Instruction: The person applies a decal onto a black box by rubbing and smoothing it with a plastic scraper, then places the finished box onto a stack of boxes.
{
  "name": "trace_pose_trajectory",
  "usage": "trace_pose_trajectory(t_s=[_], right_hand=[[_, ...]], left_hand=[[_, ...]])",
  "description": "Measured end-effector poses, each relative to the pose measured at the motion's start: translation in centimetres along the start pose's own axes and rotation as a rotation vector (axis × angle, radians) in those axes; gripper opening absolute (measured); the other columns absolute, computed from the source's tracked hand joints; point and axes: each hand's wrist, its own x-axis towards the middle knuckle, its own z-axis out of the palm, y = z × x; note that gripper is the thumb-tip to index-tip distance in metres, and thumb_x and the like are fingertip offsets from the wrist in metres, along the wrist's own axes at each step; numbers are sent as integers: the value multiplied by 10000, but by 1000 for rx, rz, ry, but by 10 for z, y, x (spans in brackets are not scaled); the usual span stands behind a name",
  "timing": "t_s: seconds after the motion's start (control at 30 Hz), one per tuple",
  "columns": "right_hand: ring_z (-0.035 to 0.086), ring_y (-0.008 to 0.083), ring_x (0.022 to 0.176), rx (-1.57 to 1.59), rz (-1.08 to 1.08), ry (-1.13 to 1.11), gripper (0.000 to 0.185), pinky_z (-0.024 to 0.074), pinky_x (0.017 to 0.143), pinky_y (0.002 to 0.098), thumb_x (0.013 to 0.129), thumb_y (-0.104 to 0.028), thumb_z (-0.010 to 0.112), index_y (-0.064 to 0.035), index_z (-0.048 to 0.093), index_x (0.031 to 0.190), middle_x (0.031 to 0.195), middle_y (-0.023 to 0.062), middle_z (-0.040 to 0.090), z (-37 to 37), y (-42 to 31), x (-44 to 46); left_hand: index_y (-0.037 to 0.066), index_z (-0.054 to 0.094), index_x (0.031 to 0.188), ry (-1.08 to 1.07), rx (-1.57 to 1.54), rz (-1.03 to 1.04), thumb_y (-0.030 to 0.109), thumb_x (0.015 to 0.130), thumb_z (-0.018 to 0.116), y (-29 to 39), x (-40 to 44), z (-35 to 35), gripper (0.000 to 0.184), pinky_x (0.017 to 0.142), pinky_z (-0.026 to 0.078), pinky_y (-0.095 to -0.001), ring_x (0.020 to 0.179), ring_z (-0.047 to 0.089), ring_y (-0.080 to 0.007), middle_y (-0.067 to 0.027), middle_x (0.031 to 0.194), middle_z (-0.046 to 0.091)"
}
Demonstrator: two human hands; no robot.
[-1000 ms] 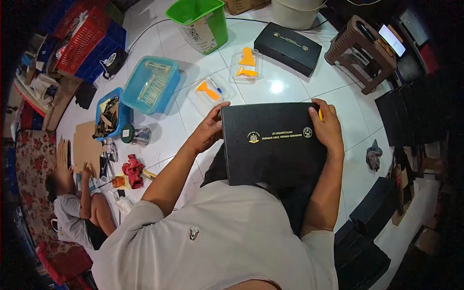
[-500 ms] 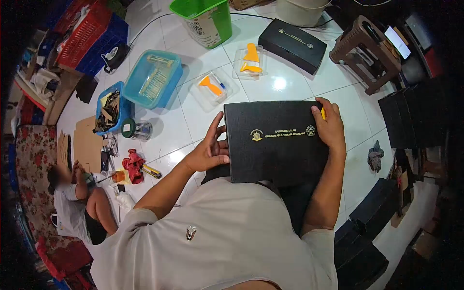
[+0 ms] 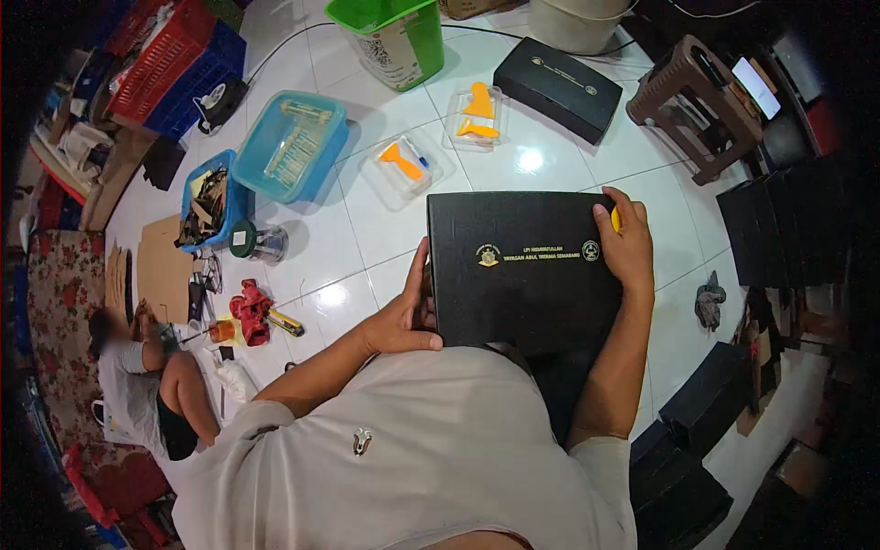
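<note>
A black box (image 3: 522,298) with gold lettering and two emblems lies over my lap. My left hand (image 3: 411,316) grips its left edge low down, the thumb at the lower corner and the fingers partly hidden along the side. At the upper right corner my right hand (image 3: 629,240) holds the box, fingertips over the top edge and thumb on the face. A small yellow piece (image 3: 615,217) shows between that thumb and fingers; most of it is hidden, so its kind is unclear.
Beyond the box, clear trays hold an orange scraper (image 3: 401,162) and others. A blue tub (image 3: 291,147), a green bin (image 3: 394,46), another black box (image 3: 557,89) and a brown stool (image 3: 697,105) stand around. A person (image 3: 147,385) sits at left; black boxes (image 3: 704,394) lie right.
My left hand has slid down the box's left edge, and its spread fingers have closed in against the side. My right hand keeps its place at the upper right corner.
</note>
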Motion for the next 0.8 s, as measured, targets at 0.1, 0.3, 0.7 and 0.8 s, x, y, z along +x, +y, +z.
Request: trace_pose_trajectory(t_s=[0.1,0.3,0.7,0.8], right_hand=[[626,337,1069,31,38,49,416,498,964,423,992,-370,647,-157,634,1349,1129,166,593,-4,3,-3],[621,348,1143,242,32,47,448,478,998,413,976,-350,660,-85,627,1335,1212,191,639,-8,32,-8],[690,217,988,519,-61,19,443,542,903,350,848,61,619,-42,548,1273,1145,137,706,-48,-33,-33],[675,290,1168,411,-325,147,364,519,1000,395,794,146,565,-13,612,1118,1243,193,693,-63,-67,-43]], left_hand=[[265,-242,1613,81,71,34,81,781,845,6,6,4,1381,906,518,-359,1220,577,-253,-178,1600,237],[150,237,1613,458,-31,68,-8,750,793,61,39,-31,1039,871,527,-329,1064,597,-177,-132,1402,423],[49,647,1209,464,236,438,124,779,756,173,70,-82,450,1072,419,-348,1211,587,-204,-97,1267,658],[58,685,1181,412,327,426,114,806,726,175,79,-86,382,1101,405,-363,1262,572,-216,-99,1310,655]])
